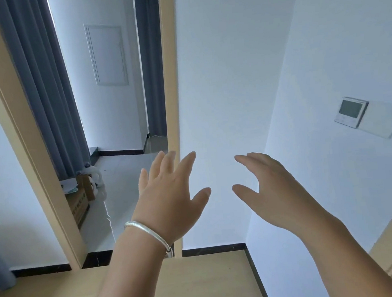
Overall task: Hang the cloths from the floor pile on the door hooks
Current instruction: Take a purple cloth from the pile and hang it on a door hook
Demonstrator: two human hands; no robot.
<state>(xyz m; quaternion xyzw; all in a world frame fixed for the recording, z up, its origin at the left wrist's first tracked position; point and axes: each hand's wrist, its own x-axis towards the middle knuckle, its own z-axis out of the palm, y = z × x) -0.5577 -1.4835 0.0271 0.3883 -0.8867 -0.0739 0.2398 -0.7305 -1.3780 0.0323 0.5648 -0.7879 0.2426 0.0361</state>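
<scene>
Two bare arms reach up from the bottom edge, and their elbows are cut off there. The left hand (168, 197) is held up with its fingers straight and spread apart, and it holds nothing. A silver bracelet (147, 234) sits round its wrist. The right hand (270, 184) is just beside it, apart from it, with its fingers loosely bent and its thumb out. It holds nothing too.

Behind the hands is a white wall (220, 87). A tan door frame (169, 80) runs up past the left hand's fingertips. Through the doorway there is a pale shiny floor (122, 182) and long grey curtains (42, 85). Low down by the curtains sits a brown box (78, 204), partly hidden by the frame, with something white beside it that is too hard to make out. A small wall panel with a screen (350, 111) hangs on the right wall.

No cloths, pile or door hooks can be seen here.
</scene>
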